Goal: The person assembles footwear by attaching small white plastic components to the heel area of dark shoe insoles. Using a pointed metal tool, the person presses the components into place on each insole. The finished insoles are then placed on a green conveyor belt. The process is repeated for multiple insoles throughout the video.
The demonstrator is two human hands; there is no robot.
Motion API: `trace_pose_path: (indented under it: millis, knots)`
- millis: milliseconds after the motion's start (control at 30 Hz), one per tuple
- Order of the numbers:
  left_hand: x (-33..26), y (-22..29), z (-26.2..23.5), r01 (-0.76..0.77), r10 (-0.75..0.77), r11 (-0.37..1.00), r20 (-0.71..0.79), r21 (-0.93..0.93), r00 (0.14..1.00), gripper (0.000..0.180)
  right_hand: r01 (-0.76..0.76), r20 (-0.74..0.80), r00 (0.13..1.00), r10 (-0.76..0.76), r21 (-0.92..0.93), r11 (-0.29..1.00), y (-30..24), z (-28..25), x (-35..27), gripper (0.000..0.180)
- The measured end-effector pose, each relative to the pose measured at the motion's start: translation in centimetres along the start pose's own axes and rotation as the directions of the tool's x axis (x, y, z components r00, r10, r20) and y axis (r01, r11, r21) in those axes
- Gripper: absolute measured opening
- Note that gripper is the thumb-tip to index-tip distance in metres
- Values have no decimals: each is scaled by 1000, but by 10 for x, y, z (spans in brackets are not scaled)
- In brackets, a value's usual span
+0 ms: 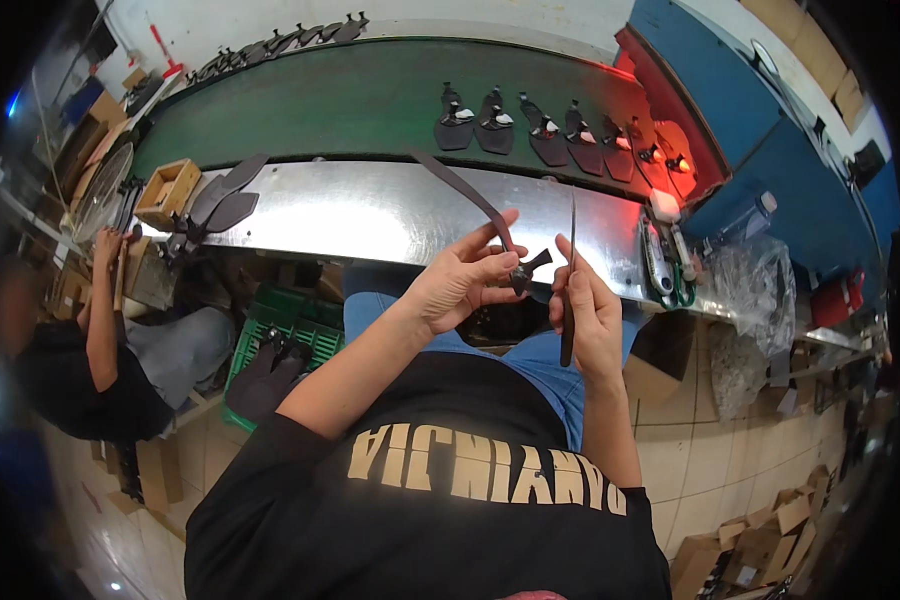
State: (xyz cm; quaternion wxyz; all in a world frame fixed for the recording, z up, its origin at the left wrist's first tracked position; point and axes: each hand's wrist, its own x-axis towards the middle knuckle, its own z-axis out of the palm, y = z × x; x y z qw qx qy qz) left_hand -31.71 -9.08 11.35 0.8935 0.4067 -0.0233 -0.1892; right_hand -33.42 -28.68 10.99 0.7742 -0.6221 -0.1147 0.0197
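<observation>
Beyond the steel counter (370,210) runs a green conveyor belt (370,100) carrying dark leather pieces (540,125) (a row of them); nearer, above the lap, the left hand (460,280) pinches a long dark strap (475,200), while the right hand (585,315) grips a thin dark tool (570,270) upright just beside it

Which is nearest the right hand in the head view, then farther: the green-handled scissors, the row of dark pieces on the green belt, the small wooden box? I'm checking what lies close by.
From the right hand:
1. Green-handled scissors, just to its right on the steel ledge.
2. Row of dark pieces, up ahead on the green belt.
3. Small wooden box, far across to the left on the ledge.
</observation>
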Motion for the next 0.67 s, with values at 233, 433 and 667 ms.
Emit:
trace_pose_path:
  millis: [233,433,667]
  knots:
    - [11,-12,9,-116,118,983,-1,144,993,75,-272,178,957,227,292,917,2,2,-20,63]
    - [23,-10,9,-145,142,968,31,207,989,78,-362,215,931,295,438,823,6,1,-10,55]
    - [43,6,-15,-17,33,957,-52,291,998,76,-419,219,907,359,393,819,20,-11,30,49]
